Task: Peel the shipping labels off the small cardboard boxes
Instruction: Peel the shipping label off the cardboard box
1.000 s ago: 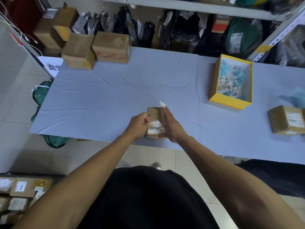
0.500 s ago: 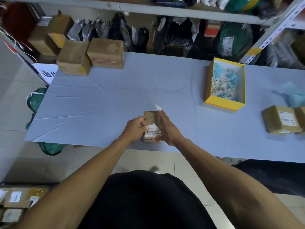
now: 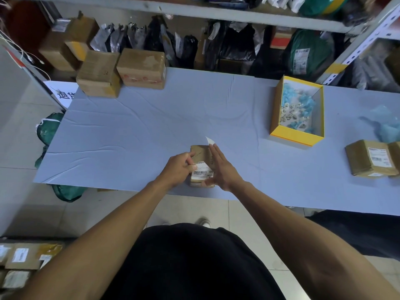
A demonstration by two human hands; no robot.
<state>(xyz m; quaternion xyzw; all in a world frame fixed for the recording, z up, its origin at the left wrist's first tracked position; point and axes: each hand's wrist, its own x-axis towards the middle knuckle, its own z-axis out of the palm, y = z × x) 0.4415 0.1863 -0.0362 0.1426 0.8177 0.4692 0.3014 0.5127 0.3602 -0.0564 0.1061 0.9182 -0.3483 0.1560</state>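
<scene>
Head view: I stand at the near edge of the counter [image 3: 134,131], draped in pale blue cloth, with a small cardboard box [image 3: 200,154] set before me, its shipping label [image 3: 200,172] partly lifted from the top face. My left hand [image 3: 177,169] is curled at the label's left edge, fingertips pinched on or against the paper, though the exact pinch is hidden by my knuckles. My right hand [image 3: 218,169] lies flat and extended along the box's right side, fingers straight and pointing away from me, thumb tucked at the near corner, bracing the box rather than closing round it. A white corner of paper [image 3: 208,140] stands up just past my right fingertips; whether it belongs to this label I cannot tell. Both forearms reach forward from my body and converge on the box, wrists low over the counter edge. The box looks light and stiff, likely to slide on the cloth unless pinned, while the label looks thin, prone to tearing, and best taken at a freed corner and drawn low and slow. To my right, well apart, a labelled box [image 3: 368,158] waits by the counter's edge, near an open yellow tray [image 3: 296,137] of blue and pale scraps. Two plain cartons [image 3: 121,70] sit at the far left corner, below shelves [image 3: 194,9] crowded with parcels.
</scene>
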